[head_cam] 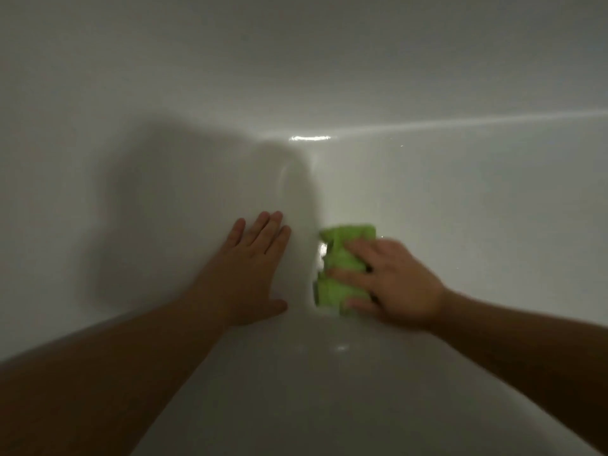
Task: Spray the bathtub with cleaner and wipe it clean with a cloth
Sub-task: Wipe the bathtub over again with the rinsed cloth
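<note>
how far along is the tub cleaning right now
Done: spraying seems over, since no spray bottle shows and small wet glints sit on the bathtub. In hand: the right hand presses the green cloth to the tub's inner corner while the left hand braces flat. Left: how much remains unwiped cannot be told.

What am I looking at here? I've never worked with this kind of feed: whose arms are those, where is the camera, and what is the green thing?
There is no machine here. One camera sits on a person's head and looks forward and down, so both bare arms reach in from the bottom of the picture. The white glossy surface all round is the inside of the bathtub. The left hand lies flat on the tub with straight fingers and holds nothing. The right hand presses a folded green cloth against the tub with its fingers spread over it. The right hand is somewhat blurred. No spray bottle is in view.
</note>
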